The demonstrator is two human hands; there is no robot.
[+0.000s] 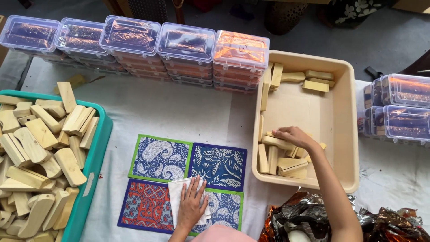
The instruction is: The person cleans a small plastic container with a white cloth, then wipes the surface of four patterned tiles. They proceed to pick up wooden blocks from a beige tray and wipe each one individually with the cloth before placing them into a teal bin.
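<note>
Head view. Surface: a work table covered with a pale cloth (179, 107), grey floor showing beyond its far edge.

Far edge: a row of stacked clear plastic boxes (134, 42) is running from the left corner toward the middle; more clear boxes (398, 107) are sitting at the right edge.

Left edge: a teal bin (96, 157) is holding a heap of wooden blocks (40, 152).

Right of centre: a beige tub (331, 116) is holding loose wooden blocks. The right hand (293, 136) is reaching in, fingers curled over a wooden block (278, 142) on the pile at the tub's near side.

Near edge, middle: four printed fabric mats (183, 186) are lying in a square. The left hand (191, 205) is pressing flat, fingers spread, on a white folded cloth (177, 190) atop them.

Near right corner: crinkled foil wrapping (313, 219).

Open room: bare cloth between the mats and the far boxes.
</note>
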